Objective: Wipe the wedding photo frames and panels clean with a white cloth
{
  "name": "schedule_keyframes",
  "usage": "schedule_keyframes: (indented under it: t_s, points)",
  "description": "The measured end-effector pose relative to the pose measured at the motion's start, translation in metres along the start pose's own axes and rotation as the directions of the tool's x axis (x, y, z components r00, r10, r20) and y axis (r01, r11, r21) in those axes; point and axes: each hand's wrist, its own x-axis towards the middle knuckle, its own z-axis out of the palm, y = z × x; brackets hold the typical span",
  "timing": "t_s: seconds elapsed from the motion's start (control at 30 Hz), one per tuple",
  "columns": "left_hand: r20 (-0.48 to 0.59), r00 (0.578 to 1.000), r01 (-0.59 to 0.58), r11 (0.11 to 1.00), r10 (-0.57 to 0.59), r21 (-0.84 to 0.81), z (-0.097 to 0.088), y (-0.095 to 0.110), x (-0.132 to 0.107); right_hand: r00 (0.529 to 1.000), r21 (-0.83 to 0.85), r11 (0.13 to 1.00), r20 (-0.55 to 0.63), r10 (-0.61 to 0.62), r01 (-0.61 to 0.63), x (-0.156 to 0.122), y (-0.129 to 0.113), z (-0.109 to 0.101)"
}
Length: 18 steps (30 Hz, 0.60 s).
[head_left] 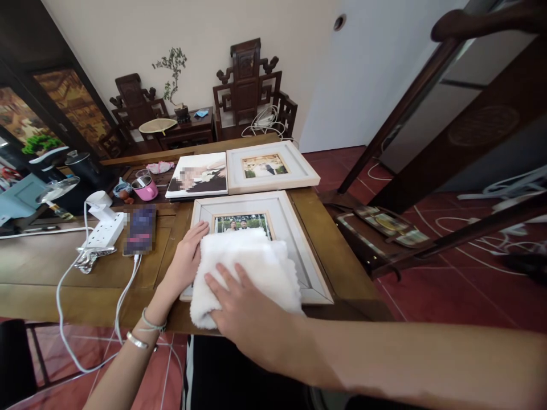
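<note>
A white-framed photo (290, 228) lies flat on the wooden table (51, 267) in front of me. A fluffy white cloth (256, 265) covers its lower half. My right hand (239, 307) rests flat on the cloth's near edge, fingers spread. My left hand (186, 259) lies on the frame's left edge, fingers curled against it and touching the cloth's side. A bracelet and a hair tie circle my left wrist.
Two more pictures lie behind: a frameless print (199, 175) and a white frame (271, 166). To the left sit a phone (139, 229) on a charging cable, a white power strip (105, 230) and a pink cup (145, 187). Carved chairs stand by the wall.
</note>
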Motion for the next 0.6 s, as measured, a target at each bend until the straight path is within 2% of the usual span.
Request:
schedule_keyframes:
  t_s: [0.07,0.13,0.27,0.3,0.33,0.4,0.5,0.6]
  points:
    - [0.018,1.0,-0.015,1.0,0.015,-0.011,-0.002,-0.001,0.0,0.999,-0.009,1.0,-0.033,-0.015,0.015,0.004,0.001,0.003]
    - [0.018,1.0,-0.013,1.0,0.013,0.0,-0.003,-0.001,0.0,1.0,-0.002,1.0,-0.014,0.018,-0.018,0.003,0.005,0.003]
    - [0.005,1.0,-0.014,1.0,0.014,0.016,-0.002,-0.001,-0.001,0.969,0.049,0.981,0.174,0.176,-0.187,-0.02,0.016,0.003]
    - [0.005,1.0,-0.019,1.0,0.019,0.015,-0.002,-0.001,-0.002,0.96,0.044,0.972,0.176,0.219,-0.23,-0.031,0.017,0.005]
    - [0.006,1.0,-0.025,1.0,0.025,0.014,-0.002,-0.001,-0.002,0.955,0.027,0.965,0.149,0.255,-0.261,-0.044,0.017,0.007]
    - [0.015,0.999,-0.034,0.999,0.034,0.016,-0.001,-0.002,-0.002,0.941,-0.044,0.94,-0.05,0.335,-0.337,-0.071,0.018,0.015]
    - [0.033,0.998,-0.052,0.998,0.052,0.021,-0.001,-0.004,-0.002,0.93,-0.151,0.929,-0.207,0.303,-0.337,-0.105,0.024,0.03]
    - [0.056,0.996,-0.074,0.997,0.073,0.017,-0.002,-0.005,-0.001,0.924,-0.202,0.926,-0.283,0.256,-0.318,-0.113,0.046,0.042]
